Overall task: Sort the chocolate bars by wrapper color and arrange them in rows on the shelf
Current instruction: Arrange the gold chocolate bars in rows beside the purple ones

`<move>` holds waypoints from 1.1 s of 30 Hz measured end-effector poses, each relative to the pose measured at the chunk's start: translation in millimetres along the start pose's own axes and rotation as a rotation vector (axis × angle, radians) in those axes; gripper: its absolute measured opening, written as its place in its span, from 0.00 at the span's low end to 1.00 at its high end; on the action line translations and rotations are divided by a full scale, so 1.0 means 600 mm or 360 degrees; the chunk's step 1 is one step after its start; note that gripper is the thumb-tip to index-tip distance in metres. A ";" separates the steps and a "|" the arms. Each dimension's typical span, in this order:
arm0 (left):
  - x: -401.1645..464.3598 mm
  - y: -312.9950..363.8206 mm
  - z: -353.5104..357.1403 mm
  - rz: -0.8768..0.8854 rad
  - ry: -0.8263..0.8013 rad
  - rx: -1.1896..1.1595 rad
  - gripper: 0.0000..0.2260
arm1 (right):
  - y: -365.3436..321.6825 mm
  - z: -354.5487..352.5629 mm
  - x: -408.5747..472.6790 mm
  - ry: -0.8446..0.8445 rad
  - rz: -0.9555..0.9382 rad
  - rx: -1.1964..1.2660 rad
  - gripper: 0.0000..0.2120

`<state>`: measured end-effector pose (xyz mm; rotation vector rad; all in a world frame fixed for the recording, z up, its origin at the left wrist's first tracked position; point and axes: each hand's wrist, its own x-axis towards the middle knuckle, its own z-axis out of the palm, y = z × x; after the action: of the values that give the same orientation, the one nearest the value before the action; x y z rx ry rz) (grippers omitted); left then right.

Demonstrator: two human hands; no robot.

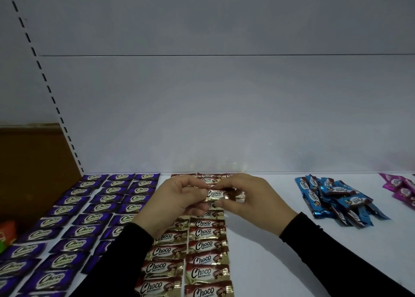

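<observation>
While both hands hover above the white shelf (265,263) in the head view, they share one brown-and-gold bar (217,194) held level just over the brown rows. The left hand (177,201) pinches the bar's left end between thumb and forefinger, its other fingers curled beneath; the right hand (251,195) pinches the right end in like manner, fingers bent close together. Black sleeves (314,249) cover both forearms.

Below the hands, toward six o'clock, the brown-and-gold rows (206,247) run in two columns from the near edge back to the rear wall, wrappers lying flat and touching end to end. At nine o'clock of them the purple rows (74,225) lie in three columns, just beside the brown ones. At three o'clock, well apart, a loose heap of blue bars (339,198) lies unsorted, the wrappers overlapping at all angles. Farther toward three o'clock, at the frame's edge, some pink bars (402,189) lie piled. At eight o'clock a red and green package (6,236) shows beyond the shelf's left end, partly cut off.
</observation>
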<state>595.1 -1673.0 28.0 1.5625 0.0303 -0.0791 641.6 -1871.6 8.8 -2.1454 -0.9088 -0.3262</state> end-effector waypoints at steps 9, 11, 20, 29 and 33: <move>0.015 -0.032 -0.041 0.0367 -0.0010 0.1804 0.31 | 0.048 -0.057 -0.034 -0.0060 0.0439 -0.0256 0.13; 0.017 -0.037 -0.044 0.0226 -0.0145 0.1943 0.41 | 0.053 -0.050 -0.039 -0.0057 0.0493 -0.0306 0.12; 0.020 -0.050 -0.032 0.0072 -0.0288 0.2189 0.43 | 0.050 -0.027 -0.033 -0.0148 0.0502 -0.0423 0.15; 0.018 -0.054 -0.026 0.0016 -0.0359 0.2232 0.38 | 0.056 -0.031 -0.035 -0.0153 0.0461 -0.0465 0.12; 0.017 -0.055 -0.027 -0.0001 -0.0368 0.2224 0.38 | 0.060 -0.029 -0.033 -0.0165 0.0459 -0.0459 0.11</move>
<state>603.3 -1657.6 -5.6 2.9347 -0.2610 -0.3296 653.9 -1910.6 -9.4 -2.5414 -0.6236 -0.2117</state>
